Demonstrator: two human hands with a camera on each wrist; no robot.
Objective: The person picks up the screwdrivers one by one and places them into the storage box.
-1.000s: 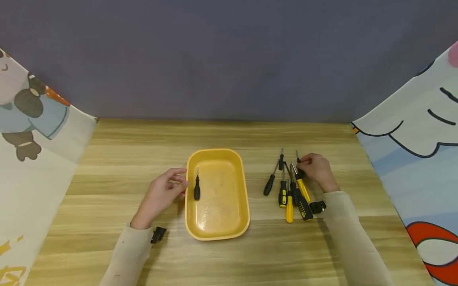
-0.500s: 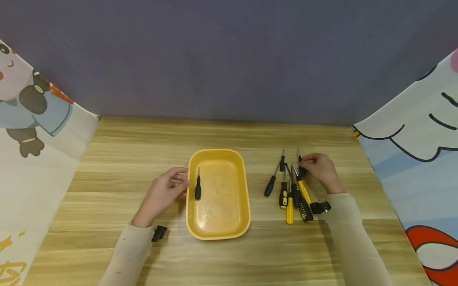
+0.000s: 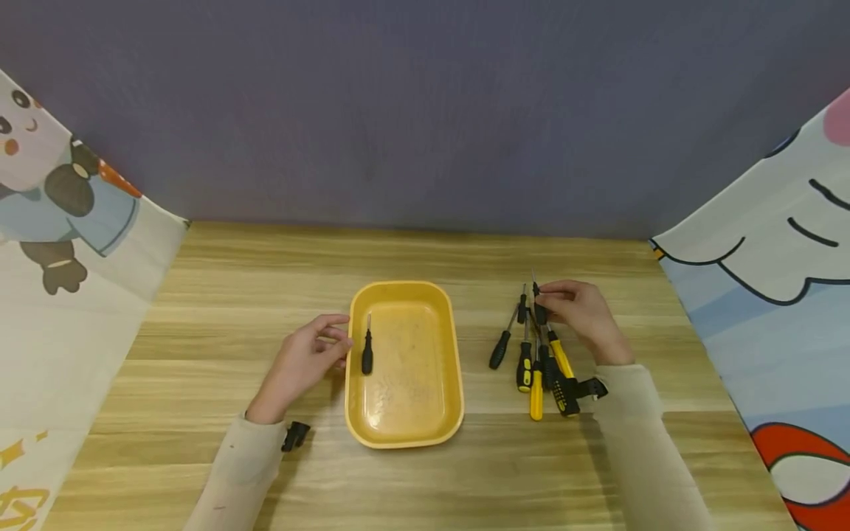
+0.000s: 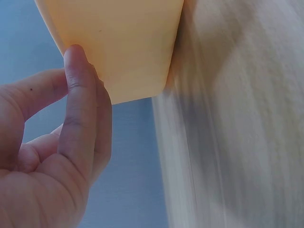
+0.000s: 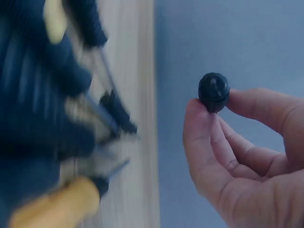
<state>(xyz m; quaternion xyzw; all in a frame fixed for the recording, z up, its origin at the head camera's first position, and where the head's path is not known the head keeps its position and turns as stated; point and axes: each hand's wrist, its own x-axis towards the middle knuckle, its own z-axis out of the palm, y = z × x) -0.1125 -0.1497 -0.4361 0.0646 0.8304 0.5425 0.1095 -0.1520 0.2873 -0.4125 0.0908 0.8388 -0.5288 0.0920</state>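
My left hand (image 3: 308, 358) is at the left side of a yellow plastic tray (image 3: 457, 369), thumb and fingers pinching its rim. In the left wrist view fingertips (image 4: 76, 59) lie against the tray's outer wall. A black screwdriver (image 3: 367, 354) lies inside the tray, along its left side. Over on the right, my right hand (image 3: 581, 317) pinches another black screwdriver (image 3: 539, 310) between thumb and fingers, shaft pointing away from me. Its handle end (image 5: 213, 90) faces the right wrist camera. Below and left of that hand lies a cluster of screwdrivers.
Several loose screwdrivers lie on the wooden table (image 3: 425, 487): a yellow one (image 3: 536, 394), a black-and-yellow one (image 3: 524, 369), a black one (image 3: 500, 350). Some overlap. A grey panel (image 3: 425, 118) rises behind the table, with printed panels at both sides.
My right hand has lifted the small black screwdriver and moved left with it, over the back of the cluster. The left hand stays at the tray; the tray holds its place.
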